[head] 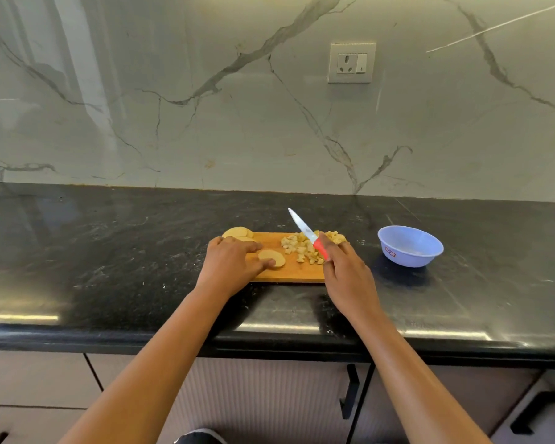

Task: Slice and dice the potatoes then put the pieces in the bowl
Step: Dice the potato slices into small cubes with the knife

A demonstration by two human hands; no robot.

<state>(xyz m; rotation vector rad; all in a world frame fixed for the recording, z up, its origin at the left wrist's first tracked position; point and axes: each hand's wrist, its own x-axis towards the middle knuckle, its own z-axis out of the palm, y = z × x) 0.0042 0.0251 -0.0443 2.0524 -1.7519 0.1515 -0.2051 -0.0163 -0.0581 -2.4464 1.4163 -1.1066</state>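
A wooden cutting board lies on the black counter. My left hand rests on its left part, thumb and fingers touching a round potato slice. More slices are stacked at the board's far left corner. A heap of diced potato covers the board's right half. My right hand grips a red-handled knife, blade raised and pointing up-left over the dice. A light blue bowl stands on the counter right of the board and looks empty.
The black stone counter runs wall to wall, with its front edge near me. A marble backsplash with a wall socket rises behind it. Cabinet doors with black handles are below.
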